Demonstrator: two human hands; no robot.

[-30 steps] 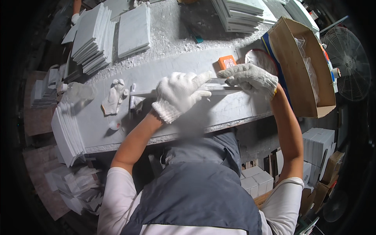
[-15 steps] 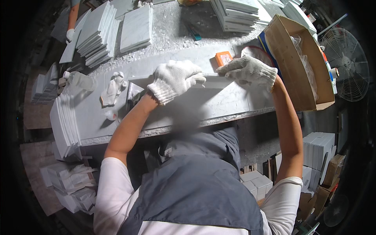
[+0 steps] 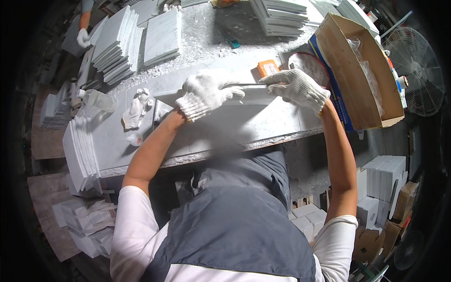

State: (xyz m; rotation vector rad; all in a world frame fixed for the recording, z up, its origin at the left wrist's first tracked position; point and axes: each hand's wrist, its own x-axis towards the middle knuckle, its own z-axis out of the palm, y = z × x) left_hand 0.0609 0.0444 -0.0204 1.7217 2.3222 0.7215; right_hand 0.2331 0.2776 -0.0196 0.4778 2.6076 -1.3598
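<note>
A white marble tile (image 3: 256,97), turned nearly edge-on, is held above the table between my two gloved hands. My left hand (image 3: 203,95) is closed round its left end, with the fingers pointing right. At the tile's right end my right hand (image 3: 300,89) grips with bent fingers, and its fingertips meet the upper edge. An orange box (image 3: 268,68) lies just beyond my right fingers. Beside it is a round red-rimmed dish (image 3: 310,66), partly covered by that hand. The tile's lower side is hidden from me.
An open cardboard box (image 3: 359,75) stands at the right, near a fan (image 3: 414,70). Tile stacks (image 3: 117,44) stand at the far left, others (image 3: 82,152) at the near left. A spare glove (image 3: 137,110) and a clear bottle (image 3: 99,100) lie left. A co-worker's gloved hand (image 3: 83,38) shows far left.
The tile has tilted slightly, and my right hand has shifted a little, its fingers more spread. At the far left, the co-worker's hand has moved up along the tiles.
</note>
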